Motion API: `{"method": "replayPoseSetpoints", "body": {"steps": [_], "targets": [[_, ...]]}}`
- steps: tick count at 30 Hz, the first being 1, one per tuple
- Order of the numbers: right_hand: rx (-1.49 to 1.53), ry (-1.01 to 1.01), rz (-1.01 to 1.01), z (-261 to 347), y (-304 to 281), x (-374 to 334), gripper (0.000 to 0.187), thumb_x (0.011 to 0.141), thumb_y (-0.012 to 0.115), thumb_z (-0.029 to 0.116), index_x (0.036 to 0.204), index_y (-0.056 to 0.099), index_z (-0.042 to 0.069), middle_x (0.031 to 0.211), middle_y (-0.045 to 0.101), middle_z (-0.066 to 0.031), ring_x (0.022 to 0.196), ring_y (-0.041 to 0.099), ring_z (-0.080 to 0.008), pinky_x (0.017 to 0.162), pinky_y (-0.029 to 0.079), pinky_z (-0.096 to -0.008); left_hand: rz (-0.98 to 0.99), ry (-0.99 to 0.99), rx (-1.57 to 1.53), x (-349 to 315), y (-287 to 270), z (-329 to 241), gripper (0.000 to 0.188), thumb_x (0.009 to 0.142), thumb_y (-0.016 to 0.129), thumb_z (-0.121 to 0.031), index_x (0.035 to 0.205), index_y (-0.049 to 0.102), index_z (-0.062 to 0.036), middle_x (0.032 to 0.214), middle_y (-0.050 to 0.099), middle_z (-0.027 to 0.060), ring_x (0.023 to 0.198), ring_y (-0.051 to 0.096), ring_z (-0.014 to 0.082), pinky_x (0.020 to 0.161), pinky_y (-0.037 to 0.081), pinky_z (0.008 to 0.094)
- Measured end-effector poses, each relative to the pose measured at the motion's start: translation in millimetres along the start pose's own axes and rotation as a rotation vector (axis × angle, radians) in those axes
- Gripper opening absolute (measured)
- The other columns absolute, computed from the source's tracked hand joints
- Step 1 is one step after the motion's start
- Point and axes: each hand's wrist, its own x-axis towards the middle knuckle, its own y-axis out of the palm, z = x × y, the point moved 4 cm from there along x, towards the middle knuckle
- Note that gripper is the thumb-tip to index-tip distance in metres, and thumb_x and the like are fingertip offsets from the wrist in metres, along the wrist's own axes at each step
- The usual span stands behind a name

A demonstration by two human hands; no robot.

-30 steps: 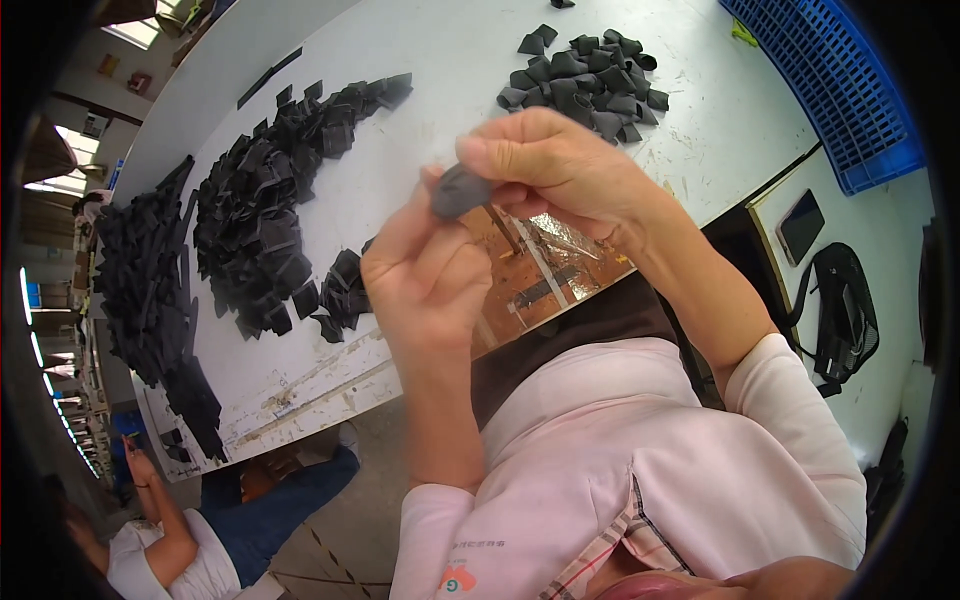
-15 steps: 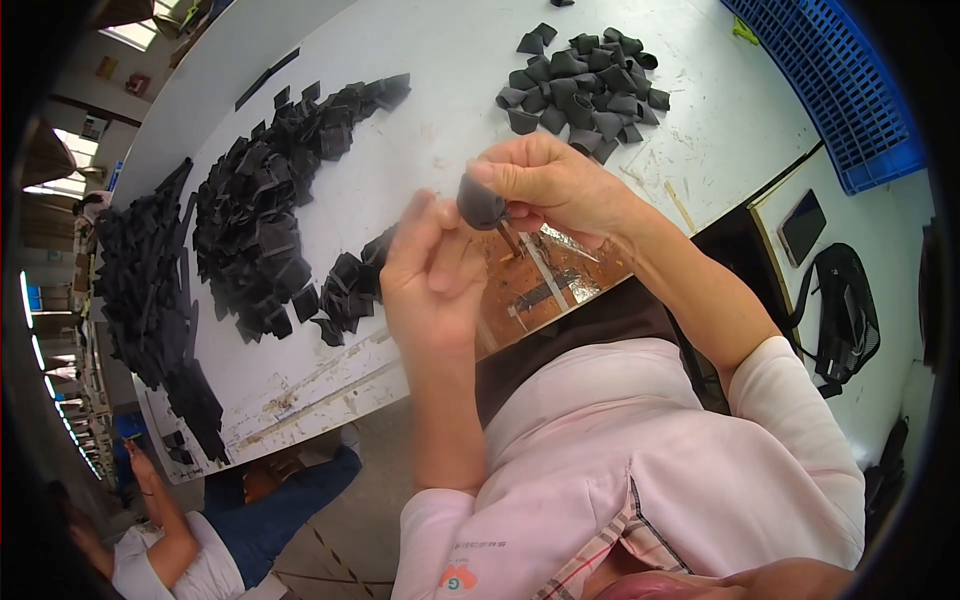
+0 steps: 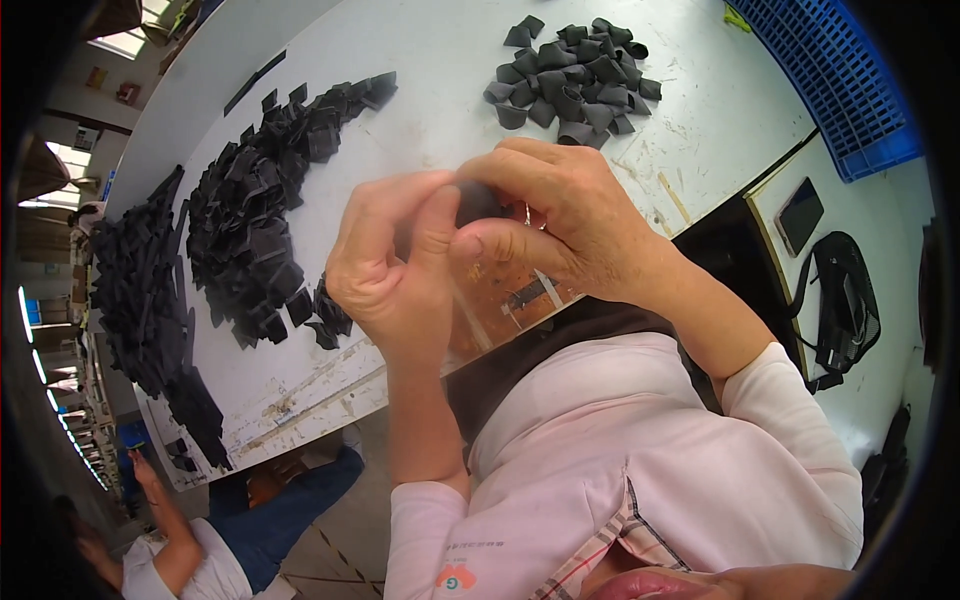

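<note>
Both hands meet over the near part of the table, around a small dark grey folded piece [image 3: 477,203]. My left hand [image 3: 392,250] has its thumb and curled fingers closed on the piece's left side. My right hand [image 3: 575,215] pinches it from the other side, with a shiny ring on one finger. Much of the piece is hidden by the fingers. Below the hands lies a worn orange-brown board [image 3: 495,312] with scraps on it. Beyond them sits a heap of similar folded, cup-like dark pieces [image 3: 570,80].
On the left lie a large pile of flat black pieces [image 3: 245,220], a smaller cluster [image 3: 330,312] and a long pile of black strips [image 3: 140,285]. At right are a blue crate [image 3: 830,80], a phone [image 3: 800,217] and a black mesh bag [image 3: 842,305]. Another person [image 3: 200,550] sits at lower left.
My left hand has moved up and closed on the dark piece, its fingers apart from it before. My right hand has turned, its thumb now lower across the piece.
</note>
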Motion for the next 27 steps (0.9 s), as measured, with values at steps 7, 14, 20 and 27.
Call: {"method": "replayPoseSetpoints", "body": {"steps": [7, 14, 20, 27], "targets": [[0.048, 0.048, -0.061, 2, 3, 1, 0.026, 0.077, 0.062, 0.028, 0.087, 0.06, 0.004, 0.068, 0.055, -0.0104, 0.058, 0.054, -0.0246, 0.052, 0.042, -0.0325, -0.297, 0.01, -0.002, -11, 8, -1, 0.002, 0.079, 0.059, -0.002, 0.08, 0.059, 0.0006, 0.079, 0.058, 0.0045, 0.07, 0.052, 0.0097, 0.064, 0.041, 0.0204], [0.347, 0.147, -0.174, 4, 3, 3, 0.013, 0.077, 0.058, 0.011, 0.081, 0.064, 0.0, 0.061, 0.058, -0.0116, 0.052, 0.054, -0.0188, 0.047, 0.042, -0.0272, -0.434, -0.042, -0.297, -10, 1, 8, 0.005, 0.085, 0.053, -0.003, 0.083, 0.055, 0.0014, 0.078, 0.056, 0.003, 0.069, 0.049, 0.007, 0.064, 0.04, 0.019], [0.799, 0.597, -0.124, -24, 21, -19, 0.013, 0.078, 0.054, 0.004, 0.084, 0.063, -0.003, 0.064, 0.057, -0.0031, 0.057, 0.053, -0.0057, 0.049, 0.042, -0.0189, -0.452, -0.115, -0.411, -23, 2, 19, 0.007, 0.085, 0.052, -0.004, 0.083, 0.054, 0.002, 0.078, 0.055, 0.0042, 0.069, 0.048, 0.0077, 0.067, 0.039, 0.0201], [0.181, 0.029, -0.128, 7, -1, -7, 0.024, 0.076, 0.061, 0.009, 0.098, 0.057, 0.001, 0.067, 0.055, -0.0049, 0.056, 0.055, -0.0135, 0.047, 0.042, -0.0241, -0.48, -0.241, -0.548, -22, 6, 17, 0.009, 0.086, 0.05, -0.005, 0.086, 0.051, 0.0038, 0.079, 0.056, 0.0079, 0.073, 0.053, 0.0105, 0.069, 0.042, 0.0226]]}}
